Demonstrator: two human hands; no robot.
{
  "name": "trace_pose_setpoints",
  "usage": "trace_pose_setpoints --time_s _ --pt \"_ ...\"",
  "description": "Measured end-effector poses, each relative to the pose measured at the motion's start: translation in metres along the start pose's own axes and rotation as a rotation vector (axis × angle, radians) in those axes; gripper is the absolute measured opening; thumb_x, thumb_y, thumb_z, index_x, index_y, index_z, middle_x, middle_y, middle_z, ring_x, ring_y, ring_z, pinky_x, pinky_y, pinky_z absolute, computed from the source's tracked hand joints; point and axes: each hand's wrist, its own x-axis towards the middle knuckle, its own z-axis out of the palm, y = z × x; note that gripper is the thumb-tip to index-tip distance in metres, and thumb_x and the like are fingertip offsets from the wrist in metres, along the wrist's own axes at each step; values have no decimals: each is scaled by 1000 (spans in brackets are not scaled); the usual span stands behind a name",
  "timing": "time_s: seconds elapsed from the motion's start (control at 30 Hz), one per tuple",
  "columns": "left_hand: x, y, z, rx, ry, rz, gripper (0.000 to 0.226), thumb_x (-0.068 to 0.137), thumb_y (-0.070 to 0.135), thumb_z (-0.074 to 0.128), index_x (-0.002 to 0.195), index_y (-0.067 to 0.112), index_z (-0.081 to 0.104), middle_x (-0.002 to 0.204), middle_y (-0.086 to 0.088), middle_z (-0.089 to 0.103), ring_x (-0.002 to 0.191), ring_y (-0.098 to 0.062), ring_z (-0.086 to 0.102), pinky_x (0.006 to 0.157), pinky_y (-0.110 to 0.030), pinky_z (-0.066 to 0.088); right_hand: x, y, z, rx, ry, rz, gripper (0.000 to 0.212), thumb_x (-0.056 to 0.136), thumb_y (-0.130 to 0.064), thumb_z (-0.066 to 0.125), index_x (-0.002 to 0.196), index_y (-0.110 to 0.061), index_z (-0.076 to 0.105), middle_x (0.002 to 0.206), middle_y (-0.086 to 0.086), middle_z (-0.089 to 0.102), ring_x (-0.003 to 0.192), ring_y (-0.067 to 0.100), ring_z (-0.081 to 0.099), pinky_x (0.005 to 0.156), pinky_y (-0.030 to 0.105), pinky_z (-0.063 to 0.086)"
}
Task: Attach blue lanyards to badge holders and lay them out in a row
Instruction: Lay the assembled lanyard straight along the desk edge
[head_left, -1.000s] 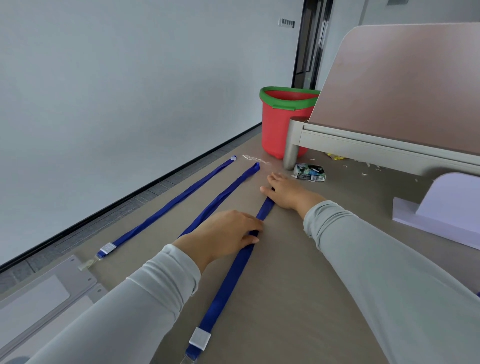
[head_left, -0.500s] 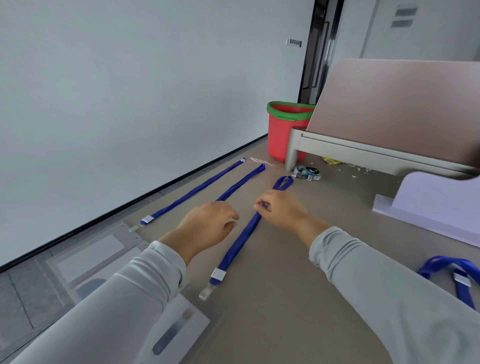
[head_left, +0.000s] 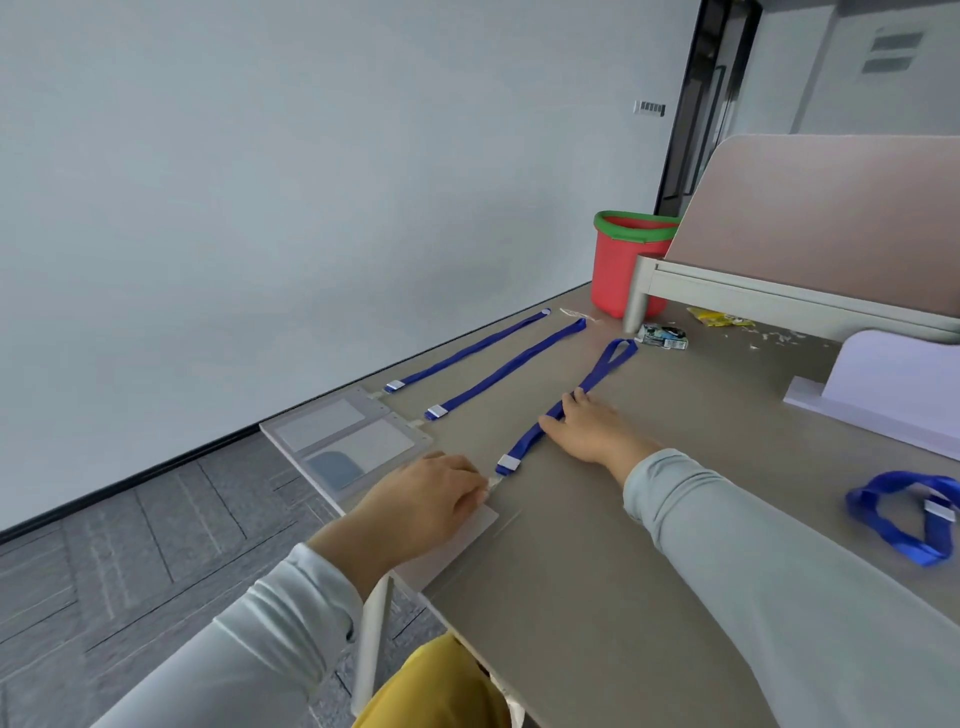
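Three blue lanyards lie stretched out side by side on the beige table (head_left: 649, 519). The far lanyard (head_left: 467, 351) and middle lanyard (head_left: 509, 369) each end at a clear badge holder (head_left: 322, 423) (head_left: 363, 452) at the table's left edge. The near lanyard (head_left: 597, 374) runs under my right hand (head_left: 592, 431), which lies flat on the strap with fingers spread. My left hand (head_left: 431, 499) rests on the third badge holder (head_left: 457, 540), its fingertips pinched at the clip beside the lanyard's white end tab (head_left: 506, 462).
A bundled spare blue lanyard (head_left: 904, 514) lies at the right. A red bucket with a green rim (head_left: 621, 260), a raised shelf leg (head_left: 636, 296), a small packet (head_left: 662, 335), scraps and a white stand (head_left: 883, 384) sit at the far end. Floor lies left of the table edge.
Both hands slid back along the near lanyard toward me. My left hand left the strap and now sits on the badge holder at the clip. The view pulled back.
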Motion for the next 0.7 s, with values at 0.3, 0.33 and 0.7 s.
trace_pose_setpoints --time_s 0.3,0.33,0.7 --pt "-16 -6 12 29 -95 4 56 97 43 34 147 21 22 156 7 15 142 -10 14 114 -23 11 -6 -20 8 -22 -15 -47 82 92 -63 22 149 -8 2 159 10 -2 147 24 -1 117 48 8" --pt "-17 -7 13 24 -93 7 56 98 42 33 147 20 19 156 7 13 143 -9 11 112 -20 7 -5 -20 7 -24 -26 -43 85 90 -65 21 149 -8 0 159 10 -3 147 23 -2 117 48 7" --pt "-15 -24 11 8 -108 -27 60 98 44 28 148 16 10 157 3 4 144 -8 2 110 -16 -3 12 -22 3 -44 -56 0 96 82 -76 21 149 -12 -3 159 7 -7 147 21 -6 117 53 4"
